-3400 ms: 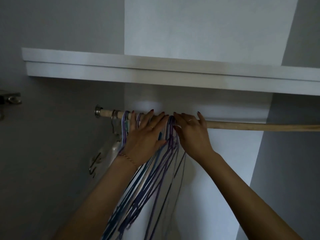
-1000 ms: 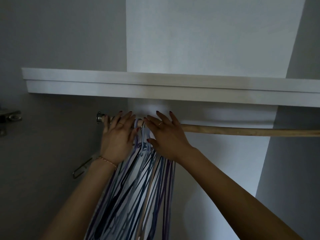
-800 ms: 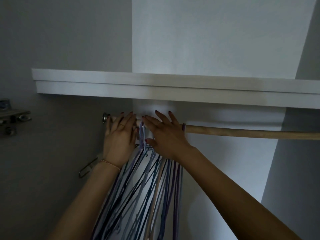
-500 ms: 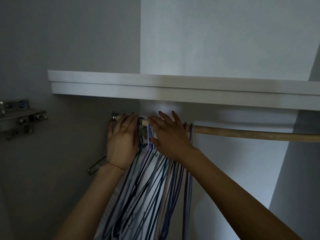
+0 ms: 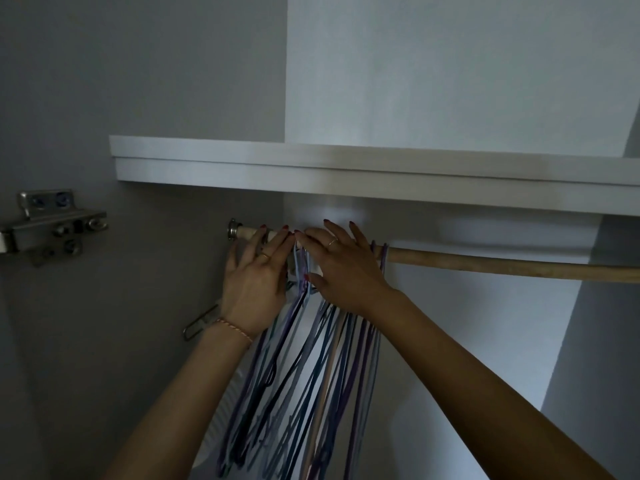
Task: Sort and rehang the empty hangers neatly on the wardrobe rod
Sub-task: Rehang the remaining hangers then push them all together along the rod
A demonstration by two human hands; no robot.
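2 flat hands (image 5: 256,275) (image 5: 346,268) press hangers (image 5: 304,368) on the rod (image 5: 502,266).

One wooden rod (image 5: 502,268) below one white shelf (image 5: 346,171). Hangers (image 5: 311,375) bunched at the rod's left end: too many and too overlapped to count. Two hands (image 5: 298,271) at the rod. One metal hinge (image 5: 52,226) left of the rod.

rod (image 5: 502,268) | wooden, horizontal | hangers (image 5: 304,368) bunched, seemingly left end
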